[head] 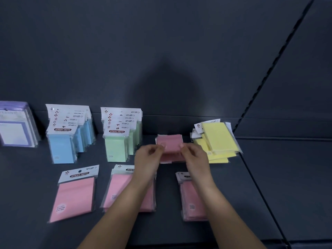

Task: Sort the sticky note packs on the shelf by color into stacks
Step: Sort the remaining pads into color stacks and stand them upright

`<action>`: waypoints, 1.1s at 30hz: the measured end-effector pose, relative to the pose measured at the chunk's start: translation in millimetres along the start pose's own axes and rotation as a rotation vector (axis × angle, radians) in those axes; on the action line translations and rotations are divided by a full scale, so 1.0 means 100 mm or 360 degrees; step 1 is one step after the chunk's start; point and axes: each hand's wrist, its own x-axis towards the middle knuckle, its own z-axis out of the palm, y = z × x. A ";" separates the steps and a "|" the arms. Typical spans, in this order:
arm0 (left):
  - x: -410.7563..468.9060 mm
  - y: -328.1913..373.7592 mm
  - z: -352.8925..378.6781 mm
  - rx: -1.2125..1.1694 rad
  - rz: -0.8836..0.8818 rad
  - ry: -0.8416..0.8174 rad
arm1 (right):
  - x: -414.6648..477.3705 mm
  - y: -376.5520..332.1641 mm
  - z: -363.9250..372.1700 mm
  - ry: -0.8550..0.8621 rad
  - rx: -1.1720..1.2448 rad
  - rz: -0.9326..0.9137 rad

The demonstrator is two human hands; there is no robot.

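Left hand (149, 157), right hand (195, 157): fingers pinch pink pack (169, 140) by side edges, at shelf (167, 191) rear, between green stack (119, 141) and yellow pile (218, 142). Risk: slick wrapper slips on release, pink stack skews; right hand nudges untidy yellow pile, spilling it.

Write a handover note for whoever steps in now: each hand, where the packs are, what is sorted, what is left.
Left hand and right hand both pinch a pink pack at the back, between the green stack and the yellow pile.
Done: purple packs, blue stack, green and yellow grouped.
Left: front-left pink pack, middle pink packs and right pink packs lie apart at the front.
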 end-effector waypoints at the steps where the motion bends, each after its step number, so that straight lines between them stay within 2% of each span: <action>1: 0.00 0.01 -0.02 -0.0159 -0.0063 0.0009 | -0.03 -0.01 -0.02 0.0037 0.0084 0.0003; 5: -0.05 0.07 -0.08 -0.0608 -0.0214 0.0056 | -0.15 -0.05 -0.07 0.0086 0.0431 0.0058; 8: -0.10 0.11 -0.15 -0.0707 -0.0190 0.0059 | -0.22 -0.10 -0.10 -0.0131 0.0665 0.0118; 11: -0.15 0.14 -0.27 -0.0791 -0.0108 -0.0055 | -0.30 -0.16 -0.08 -0.0353 0.0615 0.0059; 14: -0.25 0.16 -0.43 -0.0727 -0.0016 -0.0119 | -0.38 -0.23 0.02 -0.0357 0.0514 -0.0063; 18: -0.39 0.14 -0.79 -0.0697 -0.0063 -0.0128 | -0.49 -0.30 0.30 -0.0450 0.0420 -0.0064; 21: -0.49 0.04 -1.14 -0.0482 0.0090 0.0084 | -0.59 -0.35 0.62 -0.0632 0.0355 -0.0087; 24: -0.53 -0.10 -1.50 -0.0236 0.0046 0.0284 | -0.70 -0.38 1.00 -0.0767 0.0164 -0.0168; 30: -0.53 -0.29 -2.00 0.0157 0.0059 0.0380 | -0.87 -0.41 1.55 -0.0816 -0.0543 -0.0540; 33: -0.51 -0.42 -2.10 0.0471 0.0073 0.0400 | -0.88 -0.38 1.67 -0.0901 -0.0878 -0.0653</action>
